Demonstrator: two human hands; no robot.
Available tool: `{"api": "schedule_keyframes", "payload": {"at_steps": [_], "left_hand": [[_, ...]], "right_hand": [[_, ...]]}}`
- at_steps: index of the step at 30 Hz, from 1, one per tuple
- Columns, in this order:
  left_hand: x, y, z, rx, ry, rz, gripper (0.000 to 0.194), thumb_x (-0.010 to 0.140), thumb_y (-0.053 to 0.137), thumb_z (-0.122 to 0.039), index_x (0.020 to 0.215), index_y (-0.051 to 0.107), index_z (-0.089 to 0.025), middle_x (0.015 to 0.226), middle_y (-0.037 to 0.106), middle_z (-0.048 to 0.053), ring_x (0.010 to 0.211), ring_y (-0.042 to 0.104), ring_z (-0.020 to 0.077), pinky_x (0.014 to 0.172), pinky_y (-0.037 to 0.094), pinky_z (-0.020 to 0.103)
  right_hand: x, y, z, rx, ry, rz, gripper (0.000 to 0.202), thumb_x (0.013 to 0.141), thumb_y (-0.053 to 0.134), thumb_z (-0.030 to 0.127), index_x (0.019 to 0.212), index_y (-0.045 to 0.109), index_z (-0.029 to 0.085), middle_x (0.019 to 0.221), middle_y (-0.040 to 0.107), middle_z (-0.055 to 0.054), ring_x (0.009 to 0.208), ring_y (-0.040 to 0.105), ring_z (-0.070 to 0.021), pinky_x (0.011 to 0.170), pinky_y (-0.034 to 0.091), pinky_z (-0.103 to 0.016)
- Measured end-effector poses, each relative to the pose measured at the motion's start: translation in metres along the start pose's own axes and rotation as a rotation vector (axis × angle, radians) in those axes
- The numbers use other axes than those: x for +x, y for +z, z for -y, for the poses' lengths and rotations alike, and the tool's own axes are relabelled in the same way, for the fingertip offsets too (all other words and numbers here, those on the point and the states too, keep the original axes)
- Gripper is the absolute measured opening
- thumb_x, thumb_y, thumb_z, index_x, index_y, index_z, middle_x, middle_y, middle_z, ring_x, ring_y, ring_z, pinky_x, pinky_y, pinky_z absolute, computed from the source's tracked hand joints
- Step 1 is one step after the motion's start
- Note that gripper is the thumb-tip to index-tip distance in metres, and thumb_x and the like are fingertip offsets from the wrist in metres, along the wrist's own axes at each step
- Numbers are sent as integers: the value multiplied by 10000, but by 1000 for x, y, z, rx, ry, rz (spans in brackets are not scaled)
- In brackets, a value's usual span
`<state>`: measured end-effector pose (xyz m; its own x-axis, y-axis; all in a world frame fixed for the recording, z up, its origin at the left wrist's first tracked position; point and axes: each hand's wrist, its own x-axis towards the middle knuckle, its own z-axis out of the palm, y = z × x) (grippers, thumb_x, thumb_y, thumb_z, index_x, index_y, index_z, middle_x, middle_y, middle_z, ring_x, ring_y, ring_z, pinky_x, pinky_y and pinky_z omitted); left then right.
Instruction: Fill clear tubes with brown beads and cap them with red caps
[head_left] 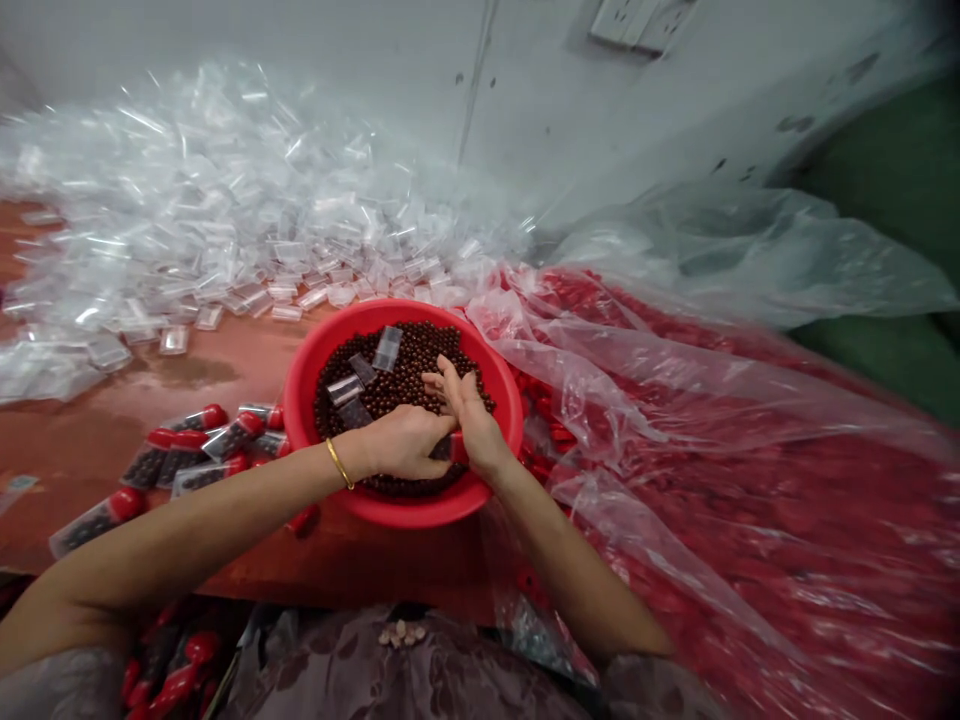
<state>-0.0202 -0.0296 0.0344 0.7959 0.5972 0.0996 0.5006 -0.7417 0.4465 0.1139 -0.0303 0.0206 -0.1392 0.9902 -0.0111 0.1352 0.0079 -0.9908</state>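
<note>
Just inside the basin's rim point(298, 400), left hand point(412, 441) grips capped bottle point(458, 449), right hand point(468, 412) open.

One red basin point(301, 400); over it, two hands point(409, 440) and one red-capped container point(457, 448); inside, four clear containers point(387, 348) and brown beads point(409, 382) too many to count; left of it, at least seven filled containers point(97, 522); behind it, uncountable empty containers point(286, 291)
</note>
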Motion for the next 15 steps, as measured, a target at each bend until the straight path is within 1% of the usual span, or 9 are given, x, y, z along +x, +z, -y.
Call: {"api": "schedule_keyframes", "payload": {"at_steps": [2,4,5,7,9,11,12,14,15], "left_hand": [[0,2,1,56,-24,46,228,720,570,-273,888,603,-121,723,660,92,631,619,203,568,442,269],[1,1,1,97,-50,57,240,729,563,-286,906,603,-129,727,667,94,648,634,215,578,456,275],[2,0,0,116,-60,47,248,739,554,-295,920,600,-133,738,671,95,658,640,220,582,458,277],[4,-3,-3,146,-68,7,255,763,531,-310,942,592,-139,756,675,91,672,645,222,590,458,277],[5,-10,-9,128,-42,-46,261,791,512,-330,969,579,-151,783,678,74,686,645,205,612,457,266],[-1,-21,-16,59,-7,-124,296,824,493,-357,1047,552,-171,826,680,44,697,641,170,642,455,246],[-9,-27,-19,26,-5,-170,318,837,487,-373,1089,535,-184,853,680,31,702,638,153,654,454,236],[-34,-39,-21,5,-52,-252,344,850,483,-396,1140,511,-211,890,681,16,694,630,127,658,451,219],[-51,-44,-20,31,-103,-281,338,854,482,-401,1139,513,-223,882,683,11,671,624,119,644,448,214]], "right_hand": [[-2,0,-4,-77,-67,-23,754,855,156,695,1413,357,228,1346,502,-87,1246,452,-193,1083,301,-396],[-3,2,-3,-83,-121,-30,759,850,161,701,1419,341,232,1401,447,-74,1299,392,-188,1108,256,-395],[-4,2,0,-54,-140,-23,759,856,132,691,1423,331,228,1400,448,-73,1298,396,-188,1099,272,-399],[-4,3,10,42,-176,-27,772,865,19,655,1410,347,217,1344,505,-85,1241,463,-197,1029,367,-406],[-6,-1,20,142,-222,-112,811,860,-80,611,1359,418,210,1259,570,-99,1136,547,-207,908,459,-393],[-11,-14,23,214,-250,-240,810,865,-70,596,1259,516,200,1150,625,-111,995,612,-207,778,504,-361],[-16,-25,21,227,-248,-297,762,876,-4,598,1199,557,197,1087,646,-110,917,631,-201,722,509,-342],[-28,-56,10,174,-220,-375,585,880,218,578,1070,618,196,953,673,-86,771,635,-178,645,498,-308],[-36,-74,1,84,-193,-396,475,862,344,541,1021,634,200,893,678,-64,724,627,-166,632,489,-296]]}}
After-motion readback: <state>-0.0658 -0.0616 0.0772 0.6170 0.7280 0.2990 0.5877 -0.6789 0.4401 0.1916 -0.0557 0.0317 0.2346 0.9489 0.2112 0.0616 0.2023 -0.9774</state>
